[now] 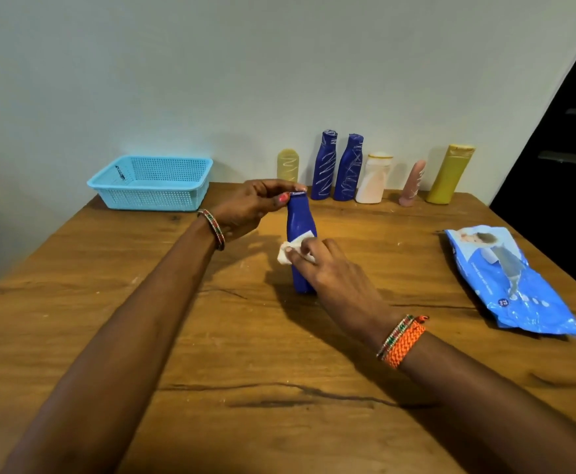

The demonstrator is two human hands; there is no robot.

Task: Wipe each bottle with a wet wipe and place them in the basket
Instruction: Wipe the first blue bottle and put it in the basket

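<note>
The left hand (256, 203) pinches the cap of an upright blue bottle (299, 230) mid-desk, steadying it, while the right hand (327, 265) presses a white wet wipe (291, 251) against its side. This looks like the wiping step on the first bottle. Next the bottle must be carried to the light-blue basket (150, 183) at the desk's (211, 354) far left edge, which appears empty. Six more bottles (375, 172) stand along the far edge; the wipes pack (509, 278) lies near the right edge.
</note>
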